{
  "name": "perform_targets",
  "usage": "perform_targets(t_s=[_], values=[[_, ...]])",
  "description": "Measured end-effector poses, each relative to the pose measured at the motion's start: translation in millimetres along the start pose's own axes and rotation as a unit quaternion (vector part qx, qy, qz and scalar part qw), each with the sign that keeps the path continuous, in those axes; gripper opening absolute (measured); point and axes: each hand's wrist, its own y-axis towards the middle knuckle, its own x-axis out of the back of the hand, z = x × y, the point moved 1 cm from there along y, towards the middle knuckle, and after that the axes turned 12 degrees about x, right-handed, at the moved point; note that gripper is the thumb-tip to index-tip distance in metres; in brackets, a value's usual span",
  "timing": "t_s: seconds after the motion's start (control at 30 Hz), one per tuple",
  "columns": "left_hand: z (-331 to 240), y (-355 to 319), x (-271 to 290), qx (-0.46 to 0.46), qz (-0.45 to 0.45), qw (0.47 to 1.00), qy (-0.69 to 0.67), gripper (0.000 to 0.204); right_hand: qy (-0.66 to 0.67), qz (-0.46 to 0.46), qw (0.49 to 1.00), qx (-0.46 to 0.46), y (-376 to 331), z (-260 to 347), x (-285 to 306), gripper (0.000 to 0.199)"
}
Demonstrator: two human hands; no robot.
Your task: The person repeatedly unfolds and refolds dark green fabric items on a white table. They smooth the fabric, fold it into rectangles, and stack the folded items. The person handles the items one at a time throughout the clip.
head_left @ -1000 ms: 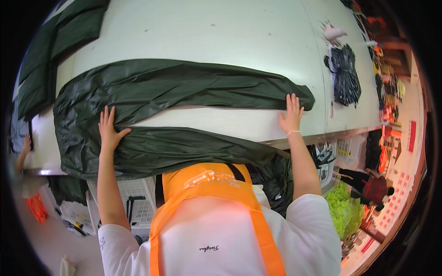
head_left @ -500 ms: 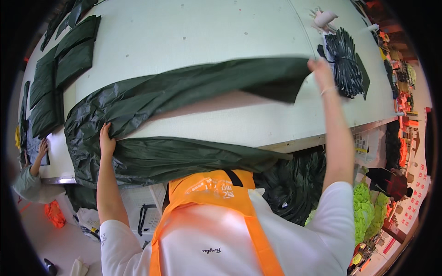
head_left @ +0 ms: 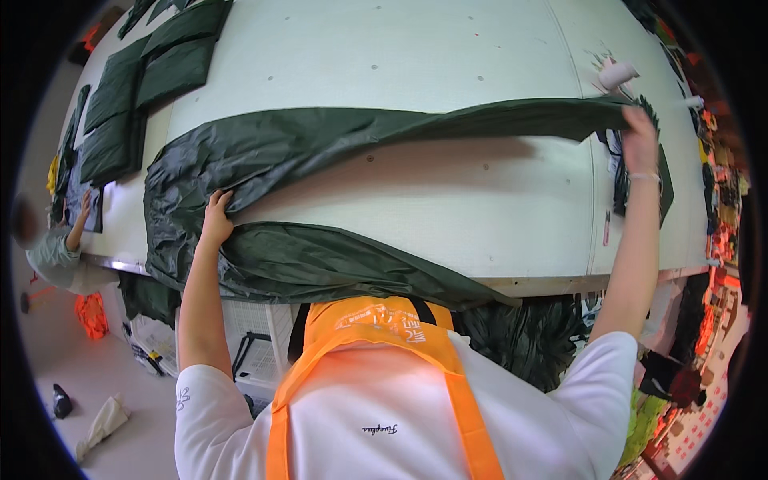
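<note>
While stretched across a wide pale table (head_left: 416,56), a long dark green fabric (head_left: 320,140) sheet, folded lengthwise into a curved band. Near layer draped over the near table edge, hanging toward an orange apron (head_left: 376,320) and white shirt.

Left hand (head_left: 214,216), near left: fingers curled, gripping the fabric's edge at the fold. Right hand (head_left: 638,138), far right: closed on the opposite end of the upper layer, raised just off the table, a shadow beneath the lifted strip.

Progress, judged from the layout: upper layer pulled out nearly to full length, yet not laid flat; wrinkles bunched at the left end, lower layer sagging off the near edge. Smoothing and squaring of edges apparently left to do.

Far left: a row of folded green pieces (head_left: 152,72), flat and tidy, likely finished ones. Far right, beside the right hand: a dark bundle (head_left: 628,180), partly hidden by the arm, and a small white roll (head_left: 616,76). Left edge: another person (head_left: 56,248) in a pale green sleeve, hand on the table's end. Below left: grey floor with an orange bag (head_left: 92,314).
</note>
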Motion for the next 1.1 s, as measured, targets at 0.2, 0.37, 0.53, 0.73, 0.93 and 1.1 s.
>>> perform_targets(t_s=[0.2, 0.37, 0.53, 0.73, 0.93, 1.1], values=[[-29, -12, 22, 0.028, 0.049, 0.998, 0.010, 0.074, -0.211, -0.024, 0.973, -0.093, -86, -52, 34, 0.015], [-47, -20, 20, -0.010, 0.046, 0.995, 0.083, 0.076, -0.473, 0.013, 0.859, -0.195, -177, -168, 96, 0.026], [25, -66, 63, 0.048, -0.174, 0.976, -0.121, 0.054, -0.491, -0.027, 0.867, -0.077, -282, -134, -8, 0.026], [179, -134, 16, 0.605, -0.309, 0.685, -0.263, 0.074, -0.586, 0.266, 0.738, -0.205, -419, -98, -75, 0.039], [161, -137, -40, 0.547, -0.173, 0.541, -0.615, 0.060, -0.468, 0.121, 0.855, -0.188, -454, -110, -129, 0.033], [157, -138, -30, 0.580, -0.205, 0.603, -0.508, 0.060, -0.481, 0.069, 0.863, -0.137, -461, -128, -90, 0.011]])
